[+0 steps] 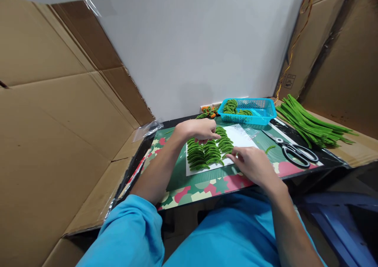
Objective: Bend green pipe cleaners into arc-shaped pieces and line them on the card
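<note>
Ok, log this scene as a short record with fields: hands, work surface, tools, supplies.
left hand: left hand rests on the rows of bent green pieces
right hand: right hand fingers at the rows' right edge
surface: white sheet on a patterned mat
tools: scissors right of the sheet
supplies: blue basket holding green pieces; bundle of straight green stems

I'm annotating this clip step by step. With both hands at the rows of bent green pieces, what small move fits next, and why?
Probably the right hand sets its pinched green piece at the end of the nearest row on the white sheet, since the left hand rests on the rows there.
</note>
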`<act>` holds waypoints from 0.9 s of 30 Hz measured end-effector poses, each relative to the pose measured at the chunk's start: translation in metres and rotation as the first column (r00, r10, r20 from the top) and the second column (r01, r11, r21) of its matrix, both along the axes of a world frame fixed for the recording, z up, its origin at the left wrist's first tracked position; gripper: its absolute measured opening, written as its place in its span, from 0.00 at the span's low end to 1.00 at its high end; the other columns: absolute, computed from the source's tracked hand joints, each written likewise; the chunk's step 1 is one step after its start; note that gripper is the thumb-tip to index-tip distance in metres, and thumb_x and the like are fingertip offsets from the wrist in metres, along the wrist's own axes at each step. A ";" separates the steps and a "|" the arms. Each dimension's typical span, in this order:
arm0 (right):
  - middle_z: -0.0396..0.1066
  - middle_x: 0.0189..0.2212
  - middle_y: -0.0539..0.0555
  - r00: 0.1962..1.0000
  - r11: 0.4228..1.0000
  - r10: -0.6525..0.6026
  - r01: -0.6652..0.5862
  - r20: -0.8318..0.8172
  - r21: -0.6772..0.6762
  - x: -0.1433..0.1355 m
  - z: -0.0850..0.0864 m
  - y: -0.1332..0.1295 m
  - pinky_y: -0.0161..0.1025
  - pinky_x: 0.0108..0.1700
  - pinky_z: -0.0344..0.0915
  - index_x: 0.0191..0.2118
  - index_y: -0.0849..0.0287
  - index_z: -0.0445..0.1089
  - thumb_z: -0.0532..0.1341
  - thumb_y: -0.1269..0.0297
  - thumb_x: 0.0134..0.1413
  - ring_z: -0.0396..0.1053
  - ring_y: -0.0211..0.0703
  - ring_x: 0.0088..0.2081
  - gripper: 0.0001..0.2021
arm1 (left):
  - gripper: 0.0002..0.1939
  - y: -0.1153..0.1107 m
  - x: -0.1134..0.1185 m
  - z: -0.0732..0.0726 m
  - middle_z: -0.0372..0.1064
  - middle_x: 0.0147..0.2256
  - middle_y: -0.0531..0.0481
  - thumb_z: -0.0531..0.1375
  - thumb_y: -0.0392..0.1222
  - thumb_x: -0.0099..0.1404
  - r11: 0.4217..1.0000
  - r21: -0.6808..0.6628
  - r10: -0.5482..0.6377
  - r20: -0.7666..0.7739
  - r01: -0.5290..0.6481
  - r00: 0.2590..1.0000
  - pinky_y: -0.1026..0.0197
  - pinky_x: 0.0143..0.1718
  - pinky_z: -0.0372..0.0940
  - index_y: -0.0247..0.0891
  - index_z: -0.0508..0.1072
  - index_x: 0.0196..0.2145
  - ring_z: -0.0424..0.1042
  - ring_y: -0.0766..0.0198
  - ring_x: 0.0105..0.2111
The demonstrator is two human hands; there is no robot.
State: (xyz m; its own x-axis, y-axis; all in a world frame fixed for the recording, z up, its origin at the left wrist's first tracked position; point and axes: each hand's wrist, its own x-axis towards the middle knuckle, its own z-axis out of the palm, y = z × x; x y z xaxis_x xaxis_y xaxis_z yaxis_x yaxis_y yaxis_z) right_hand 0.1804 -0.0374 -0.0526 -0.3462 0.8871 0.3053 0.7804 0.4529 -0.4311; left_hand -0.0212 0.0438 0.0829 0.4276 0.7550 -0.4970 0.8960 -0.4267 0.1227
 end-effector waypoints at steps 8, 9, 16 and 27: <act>0.80 0.31 0.53 0.933 0.937 -0.349 0.350 -0.086 -0.008 0.095 -0.023 0.016 0.39 0.30 0.53 0.38 0.51 0.79 0.61 0.53 0.66 0.74 0.50 0.31 0.12 | 0.24 0.000 0.002 0.001 0.72 0.22 0.47 0.55 0.52 0.73 0.999 0.012 -0.037 0.057 0.037 0.998 0.60 0.27 0.58 0.38 0.65 0.21 0.66 0.66 0.19; 0.80 0.31 0.53 0.921 0.924 -0.382 0.382 -0.078 -0.014 0.103 -0.025 0.016 0.39 0.29 0.53 0.38 0.51 0.79 0.61 0.54 0.65 0.74 0.50 0.31 0.11 | 0.24 0.001 0.002 0.000 0.72 0.22 0.48 0.55 0.52 0.73 0.999 0.017 -0.043 0.063 0.042 0.997 0.60 0.27 0.58 0.38 0.65 0.21 0.66 0.65 0.19; 0.79 0.31 0.52 0.950 0.956 -0.292 0.288 -0.107 -0.050 0.101 -0.024 0.017 0.40 0.32 0.56 0.40 0.51 0.80 0.63 0.58 0.64 0.73 0.47 0.30 0.08 | 0.19 -0.004 0.015 -0.012 0.68 0.18 0.52 0.59 0.49 0.71 0.983 0.055 -0.183 0.164 0.176 0.969 0.60 0.25 0.53 0.38 0.68 0.24 0.65 0.65 0.18; 0.77 0.41 0.53 0.964 0.968 0.216 -0.232 -0.157 -0.094 0.068 -0.027 0.023 0.45 0.47 0.64 0.38 0.50 0.81 0.66 0.66 0.65 0.68 0.52 0.44 0.06 | 0.13 -0.016 0.047 -0.043 0.69 0.26 0.51 0.59 0.44 0.71 0.921 0.056 -0.389 0.205 0.386 0.898 0.59 0.26 0.49 0.37 0.76 0.30 0.61 0.65 0.23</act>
